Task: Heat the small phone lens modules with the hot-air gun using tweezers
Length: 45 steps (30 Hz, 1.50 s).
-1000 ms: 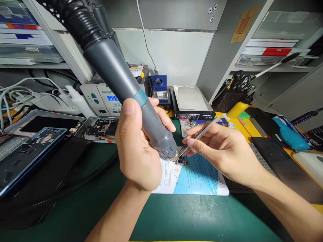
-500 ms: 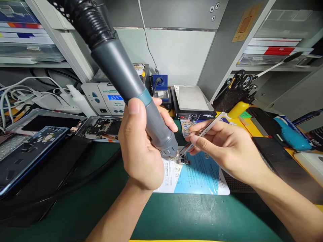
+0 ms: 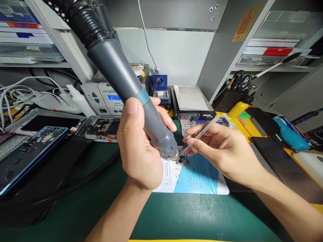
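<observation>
My left hand (image 3: 141, 144) is wrapped round the grey hot air gun (image 3: 126, 77), whose metal nozzle (image 3: 174, 155) points down and to the right. Between thumb and fingers, my right hand (image 3: 222, 151) pinches a pair of metal tweezers (image 3: 202, 132). The tweezer tips reach down close beside the nozzle; whether they touch anything there I cannot tell. Just under and right of the nozzle lies a small electronic part (image 3: 182, 161) that looks like a camera module, partly hidden. It rests on a white and blue printed card (image 3: 202, 183) on the green mat (image 3: 202, 215).
Behind my left hand stands a hot air station (image 3: 111, 101) reading 355. A heating plate unit (image 3: 193, 101) sits at the back. Opened phone parts (image 3: 37, 151) lie at left, with the black hose (image 3: 96, 171) crossing the mat. A dark phone panel (image 3: 282, 168) lies at right.
The hot air gun and my left hand have shifted very slightly left. The tweezers in my right hand have also moved a little left and are tilted slightly lower.
</observation>
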Each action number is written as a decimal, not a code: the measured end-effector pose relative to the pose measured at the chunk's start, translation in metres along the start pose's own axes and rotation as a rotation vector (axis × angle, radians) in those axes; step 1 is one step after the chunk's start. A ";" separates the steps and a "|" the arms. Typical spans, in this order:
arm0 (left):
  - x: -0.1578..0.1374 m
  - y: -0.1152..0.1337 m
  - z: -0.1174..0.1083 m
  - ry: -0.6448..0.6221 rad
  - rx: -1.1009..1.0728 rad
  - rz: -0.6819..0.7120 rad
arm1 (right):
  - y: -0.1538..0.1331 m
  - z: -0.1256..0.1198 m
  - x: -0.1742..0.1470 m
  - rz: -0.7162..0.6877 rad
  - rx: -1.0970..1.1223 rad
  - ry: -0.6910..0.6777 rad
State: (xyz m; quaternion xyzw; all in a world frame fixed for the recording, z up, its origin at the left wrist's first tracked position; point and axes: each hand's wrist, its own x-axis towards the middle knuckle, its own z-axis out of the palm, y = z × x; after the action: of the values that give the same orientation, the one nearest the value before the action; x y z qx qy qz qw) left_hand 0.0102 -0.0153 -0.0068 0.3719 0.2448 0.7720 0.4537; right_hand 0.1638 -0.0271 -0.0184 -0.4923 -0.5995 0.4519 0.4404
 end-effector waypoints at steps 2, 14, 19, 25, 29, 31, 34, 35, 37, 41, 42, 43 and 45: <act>0.001 -0.002 0.000 0.008 0.001 0.017 | 0.000 0.000 0.000 -0.001 0.004 0.005; 0.003 0.000 0.000 0.048 0.009 0.040 | 0.000 -0.003 -0.001 -0.066 -0.029 0.024; 0.002 0.001 0.002 0.041 -0.019 0.014 | -0.001 -0.001 -0.003 -0.076 -0.073 0.000; 0.002 0.001 0.001 0.024 -0.020 0.009 | 0.003 -0.001 -0.004 -0.093 -0.120 -0.001; 0.001 0.002 0.002 0.039 0.003 0.011 | 0.004 -0.002 -0.004 -0.104 -0.150 -0.006; 0.001 0.002 0.002 0.029 0.017 0.009 | 0.003 -0.002 -0.005 -0.110 -0.156 -0.016; 0.000 0.001 0.002 0.026 0.037 0.015 | 0.003 -0.002 -0.006 -0.125 -0.148 -0.029; 0.000 0.001 0.002 0.026 0.041 0.019 | 0.003 -0.002 -0.006 -0.127 -0.151 -0.029; 0.000 0.000 0.002 0.035 0.043 0.025 | 0.004 -0.003 -0.006 -0.135 -0.165 -0.028; 0.001 -0.002 0.002 0.049 0.040 0.040 | 0.012 -0.004 -0.005 -0.245 -0.176 -0.053; 0.001 -0.003 0.002 0.047 0.039 0.039 | 0.015 -0.004 -0.005 -0.269 -0.175 -0.060; 0.001 -0.003 0.001 0.042 0.037 0.040 | 0.017 -0.004 -0.005 -0.284 -0.174 -0.068; 0.002 -0.004 0.001 0.033 0.031 0.039 | 0.020 -0.004 -0.005 -0.275 -0.166 -0.075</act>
State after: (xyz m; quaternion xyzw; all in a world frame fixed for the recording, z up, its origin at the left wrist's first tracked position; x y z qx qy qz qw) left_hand 0.0123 -0.0120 -0.0085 0.3706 0.2570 0.7828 0.4287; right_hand 0.1721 -0.0293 -0.0372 -0.4232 -0.7123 0.3544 0.4335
